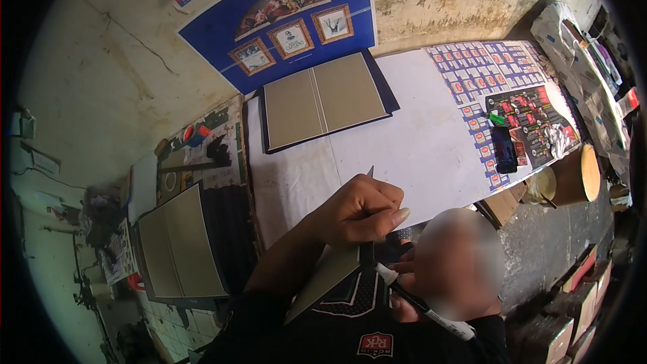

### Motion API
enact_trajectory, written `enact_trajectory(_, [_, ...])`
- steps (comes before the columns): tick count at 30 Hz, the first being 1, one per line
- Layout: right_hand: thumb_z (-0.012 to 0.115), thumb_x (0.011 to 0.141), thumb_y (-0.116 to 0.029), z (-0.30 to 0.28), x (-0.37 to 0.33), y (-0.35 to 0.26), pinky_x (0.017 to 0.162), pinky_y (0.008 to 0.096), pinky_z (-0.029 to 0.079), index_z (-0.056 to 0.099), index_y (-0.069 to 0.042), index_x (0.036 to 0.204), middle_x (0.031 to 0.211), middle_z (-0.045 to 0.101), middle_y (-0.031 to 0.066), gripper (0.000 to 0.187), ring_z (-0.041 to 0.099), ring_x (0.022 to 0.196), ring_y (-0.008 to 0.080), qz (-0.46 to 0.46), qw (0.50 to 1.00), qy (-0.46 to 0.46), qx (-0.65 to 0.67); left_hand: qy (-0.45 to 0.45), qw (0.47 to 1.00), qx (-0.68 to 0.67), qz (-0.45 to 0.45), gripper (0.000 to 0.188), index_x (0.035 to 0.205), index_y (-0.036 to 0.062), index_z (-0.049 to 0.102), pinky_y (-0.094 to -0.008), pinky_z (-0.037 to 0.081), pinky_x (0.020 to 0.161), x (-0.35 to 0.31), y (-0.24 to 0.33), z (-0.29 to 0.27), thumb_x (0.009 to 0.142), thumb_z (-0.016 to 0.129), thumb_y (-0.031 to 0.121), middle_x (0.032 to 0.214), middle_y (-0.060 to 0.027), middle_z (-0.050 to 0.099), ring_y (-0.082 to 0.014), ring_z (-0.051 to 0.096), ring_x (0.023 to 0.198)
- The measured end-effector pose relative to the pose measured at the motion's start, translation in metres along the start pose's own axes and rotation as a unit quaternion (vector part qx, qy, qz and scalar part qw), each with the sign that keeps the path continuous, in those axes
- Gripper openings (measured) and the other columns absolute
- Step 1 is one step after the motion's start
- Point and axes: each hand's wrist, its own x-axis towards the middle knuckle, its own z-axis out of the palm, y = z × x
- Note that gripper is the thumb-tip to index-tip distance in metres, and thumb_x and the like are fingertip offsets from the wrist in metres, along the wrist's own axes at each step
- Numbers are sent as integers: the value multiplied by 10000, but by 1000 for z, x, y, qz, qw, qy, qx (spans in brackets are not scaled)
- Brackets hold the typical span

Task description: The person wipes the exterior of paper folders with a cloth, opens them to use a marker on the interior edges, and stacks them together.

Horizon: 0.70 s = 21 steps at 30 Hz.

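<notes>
My left hand [364, 212] is closed on the edge of a grey-beige board cover [327, 280] with a dark border, held upright close to my body. A dark pointed corner sticks out above the knuckles. Beside its dark edge, my right hand [404, 307] has its fingers around a black-and-white marker [421, 303]. The marker's white end lies near the border below my left fist. A blurred patch hides much of the right hand. On the white-covered table [404, 141], another open board cover [327, 101] with two grey-beige panels and dark borders lies at the back.
To the left, a similar board cover [182, 246] lies on a side surface near an orange-and-blue tape roll [196, 136]. A black phone [504, 149] and printed sheets [529, 121] lie at the table's right. A round container [542, 185] and cardboard boxes [546, 337] stand beyond.
</notes>
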Motion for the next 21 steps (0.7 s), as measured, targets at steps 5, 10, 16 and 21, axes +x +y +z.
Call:
enact_trajectory(5, [779, 750, -178, -1, -1, 2, 660, 284, 357, 629, -129, 960, 798, 716, -33, 262, 669, 730, 111, 16, 999, 24, -15, 4, 1000, 3, -1, 353, 511, -6, 385, -336, 223, 469, -1, -1, 0, 833, 520, 44, 534, -56, 361, -125, 300, 465])
enact_trajectory(10, [780, 759, -191, 2, 0, 3, 663, 274, 349, 624, -134, 945, 795, 717, -37, 250, 664, 719, 105, -17, 1000, 13, -2, 4, 1000, -5, -2, 360, 507, 1, 381, -334, 225, 464, 0, 0, 0, 833, 523, 55, 537, -53, 362, -124, 298, 463])
enact_trajectory(16, [777, 756, -191, 3, -3, 6, 652, 267, 347, 629, -138, 963, 800, 717, -43, 260, 664, 721, 102, -30, 999, 27, 0, 6, 1000, -15, 6, 367, 505, 6, 378, -330, 225, 464, 1, -4, -1, 835, 524, 68, 538, -51, 363, -119, 299, 465])
enact_trajectory(21, [777, 745, -180, 5, 1, 6, 649, 270, 353, 637, -137, 958, 778, 714, -40, 258, 663, 706, 104, -20, 1000, 22, -1, 8, 1000, -16, -10, 365, 504, 3, 388, -328, 224, 463, 1, -1, -2, 836, 524, 71, 537, -51, 366, -118, 300, 464])
